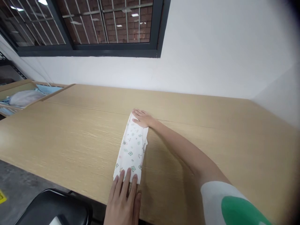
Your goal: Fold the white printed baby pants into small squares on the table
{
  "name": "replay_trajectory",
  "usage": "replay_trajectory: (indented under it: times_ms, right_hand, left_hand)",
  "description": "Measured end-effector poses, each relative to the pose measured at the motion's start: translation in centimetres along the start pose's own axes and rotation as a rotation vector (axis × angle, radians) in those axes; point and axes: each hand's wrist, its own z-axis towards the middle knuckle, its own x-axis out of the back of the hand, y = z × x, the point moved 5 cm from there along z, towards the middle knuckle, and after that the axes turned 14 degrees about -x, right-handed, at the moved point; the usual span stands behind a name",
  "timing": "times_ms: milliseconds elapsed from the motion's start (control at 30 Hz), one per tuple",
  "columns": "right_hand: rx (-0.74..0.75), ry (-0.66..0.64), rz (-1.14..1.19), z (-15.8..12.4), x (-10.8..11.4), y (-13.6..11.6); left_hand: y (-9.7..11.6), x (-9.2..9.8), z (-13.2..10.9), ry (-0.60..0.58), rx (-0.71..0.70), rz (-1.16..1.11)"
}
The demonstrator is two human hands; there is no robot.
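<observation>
A white cloth (131, 147) with a small green and pink print lies folded into a long strip on the wooden table, its length running away from me. My right hand (140, 118) rests flat on its far end, fingers stretched out to the left. Over the near end lies my left hand (123, 197), palm down, with the fingertips touching the cloth and the fingers extended. Neither hand grips the fabric. A few loose layers show along the cloth's right edge.
The wide wooden table (77, 134) meets a white wall below a dark-framed window (112, 50). At the far left stands a wooden box (58, 90) holding blue and whitish material. A black chair (58, 206) is by the table's front edge, lower left.
</observation>
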Motion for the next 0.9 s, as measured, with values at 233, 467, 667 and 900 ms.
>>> replay_trajectory:
  times_ms: [233, 467, 667, 900]
  right_hand:
    - [0.126, -0.008, -0.041, -0.9, 0.3, 0.8]
    - [0.136, 0.119, -0.036, -3.0, 1.7, 2.0]
    - [0.219, 0.437, 0.145, -10.6, 4.5, -3.1]
    - [0.41, 0.111, 0.25, -26.8, 4.1, -10.0]
  left_hand:
    - [2.1, -0.6, 0.6, -0.022, -0.102, 0.001]
    - [1.2, 0.1, 2.7, -0.004, -0.224, -0.123]
    - [-1.9, 1.4, 2.8, -0.095, -0.212, -0.266]
    - [-2.0, 2.6, 2.0, -0.1, -0.449, -0.23]
